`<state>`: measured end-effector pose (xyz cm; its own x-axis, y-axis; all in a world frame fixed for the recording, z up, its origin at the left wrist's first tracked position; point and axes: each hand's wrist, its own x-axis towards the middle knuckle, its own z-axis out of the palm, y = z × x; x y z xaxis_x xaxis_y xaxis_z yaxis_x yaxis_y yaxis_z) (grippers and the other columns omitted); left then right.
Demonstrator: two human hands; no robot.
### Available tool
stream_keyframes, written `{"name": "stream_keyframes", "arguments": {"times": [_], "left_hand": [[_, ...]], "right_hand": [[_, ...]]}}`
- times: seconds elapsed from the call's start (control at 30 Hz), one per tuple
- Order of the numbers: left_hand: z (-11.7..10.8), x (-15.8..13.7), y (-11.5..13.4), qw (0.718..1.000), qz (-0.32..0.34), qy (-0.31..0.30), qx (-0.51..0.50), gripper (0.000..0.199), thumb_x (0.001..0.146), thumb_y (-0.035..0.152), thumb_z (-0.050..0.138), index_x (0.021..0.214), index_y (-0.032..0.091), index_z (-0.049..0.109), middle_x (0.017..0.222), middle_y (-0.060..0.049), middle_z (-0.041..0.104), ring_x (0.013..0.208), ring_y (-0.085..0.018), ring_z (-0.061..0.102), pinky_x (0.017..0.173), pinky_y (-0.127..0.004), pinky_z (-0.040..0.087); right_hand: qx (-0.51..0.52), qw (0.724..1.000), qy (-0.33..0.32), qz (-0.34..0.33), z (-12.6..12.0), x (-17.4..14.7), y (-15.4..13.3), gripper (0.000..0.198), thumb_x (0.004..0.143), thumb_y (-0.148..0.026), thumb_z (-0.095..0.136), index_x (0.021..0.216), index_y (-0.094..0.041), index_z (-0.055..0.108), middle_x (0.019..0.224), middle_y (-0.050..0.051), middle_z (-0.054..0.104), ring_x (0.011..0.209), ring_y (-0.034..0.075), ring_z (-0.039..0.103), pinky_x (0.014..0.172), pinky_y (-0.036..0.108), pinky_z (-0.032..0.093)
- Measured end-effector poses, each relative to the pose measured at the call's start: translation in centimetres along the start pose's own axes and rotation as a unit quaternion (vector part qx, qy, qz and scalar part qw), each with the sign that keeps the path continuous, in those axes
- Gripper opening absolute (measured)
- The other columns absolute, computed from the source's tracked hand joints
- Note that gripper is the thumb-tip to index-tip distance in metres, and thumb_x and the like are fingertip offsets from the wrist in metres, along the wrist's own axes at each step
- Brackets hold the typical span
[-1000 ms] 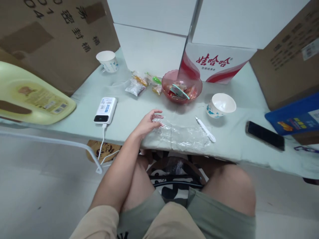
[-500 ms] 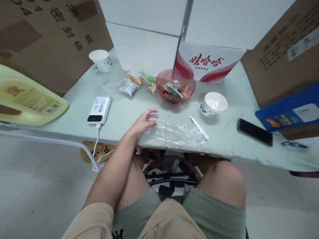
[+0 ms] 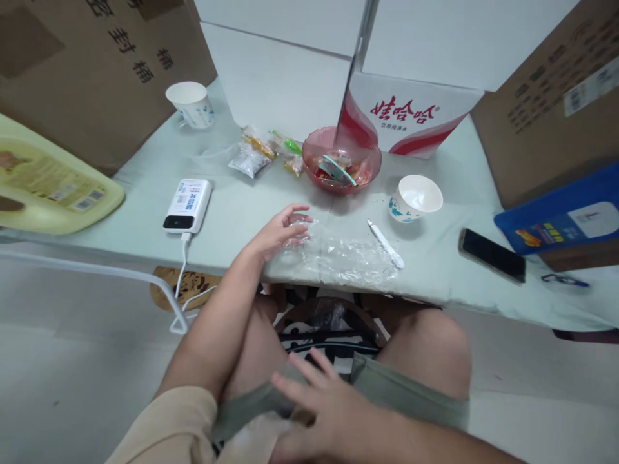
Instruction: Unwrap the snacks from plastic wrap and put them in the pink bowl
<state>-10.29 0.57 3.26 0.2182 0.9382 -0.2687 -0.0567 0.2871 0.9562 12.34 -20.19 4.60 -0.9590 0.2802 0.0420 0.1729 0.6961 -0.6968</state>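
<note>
Clear plastic film (image 3: 343, 259) lies crumpled on the cloth-covered table (image 3: 438, 274), close along its front edge, its long axis running left to right, roughly parallel to that edge. Nearest of all, the right hand (image 3: 329, 399) is over the lap, blurred, its fingers spread and pointing left and away; whether anything is under the palm I cannot tell. Beyond it, the left hand (image 3: 285, 231) rests at the film's left end, its fingers loosely curved and apart, pointing right; film shows around the fingertips, but a firm grip on it cannot be made out.

Over the film's right end lies a slim white pen-like tool (image 3: 385, 243), slanting, with its pointed tip away and to the left. Well to the right, a dark phone (image 3: 492, 255) slants the opposite way from the front edge of a blue pack (image 3: 561, 212). Left of the left hand, a white power bank (image 3: 187, 205) has its cable toward the front, and a yellow jug (image 3: 58, 183) leans in beyond it.

Past the tool stands a paper cup (image 3: 416, 198); further back, a pink bowl (image 3: 341, 161) of wrapped packets, with small packets (image 3: 258, 151) to its left. Stacked white boxes (image 3: 275, 77) close off the back, directly behind the bowl.
</note>
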Motion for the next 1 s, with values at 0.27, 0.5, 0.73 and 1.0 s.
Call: {"name": "stream_keyframes", "arguments": {"times": [0.27, 0.5, 0.73, 1.0], "left_hand": [[0.6, 0.5, -0.2, 1.0, 0.009, -0.015, -0.004, 0.06, 0.071, 0.018, 0.072, 0.128, 0.025, 0.053, 0.123, -0.008, 0.063, 0.075, -0.011, 0.065, 0.061, -0.023, 0.048], [0.1, 0.8, 0.0, 0.998, 0.025, -0.054, 0.024, 0.063, 0.074, 0.028, 0.074, 0.133, 0.023, 0.052, 0.118, -0.009, 0.067, 0.066, -0.01, 0.062, 0.055, -0.022, 0.044], [0.2, 1.4, -1.1, 0.972, 0.053, 0.064, 0.222, 0.056, 0.075, 0.033, 0.075, 0.127, 0.022, 0.057, 0.115, -0.007, 0.067, 0.06, -0.007, 0.056, 0.059, -0.025, 0.049], [1.8, 2.9, 1.0, 0.968, 0.198, 0.149, 0.029, 0.062, 0.059, 0.046, 0.089, 0.108, 0.023, 0.059, 0.097, -0.002, 0.068, 0.06, -0.008, 0.057, 0.053, -0.02, 0.045]], "right_hand": [[-0.056, 0.897, 0.369, 0.236, -12.8, -3.8, 9.4, 0.022, 0.095, -0.023, 0.05, 0.109, -0.027, 0.066, 0.113, 0.008, 0.073, 0.111, 0.024, 0.069, 0.098, 0.043, 0.053], [-0.086, 0.957, 0.122, 0.25, -15.6, 3.2, 16.3, 0.045, 0.084, -0.036, 0.069, 0.126, -0.02, 0.061, 0.127, 0.012, 0.069, 0.122, 0.032, 0.061, 0.104, 0.049, 0.044], [0.0, 0.935, 0.142, 0.325, -16.3, 1.7, 14.4, 0.021, 0.091, -0.037, 0.059, 0.1, -0.02, 0.067, 0.087, 0.004, 0.074, 0.071, 0.016, 0.062, 0.068, 0.028, 0.042], [0.09, 0.929, 0.165, 0.318, -16.6, -0.7, 14.7, 0.021, 0.087, -0.034, 0.055, 0.074, -0.019, 0.063, 0.072, 0.002, 0.066, 0.068, 0.015, 0.056, 0.064, 0.027, 0.038]]}}
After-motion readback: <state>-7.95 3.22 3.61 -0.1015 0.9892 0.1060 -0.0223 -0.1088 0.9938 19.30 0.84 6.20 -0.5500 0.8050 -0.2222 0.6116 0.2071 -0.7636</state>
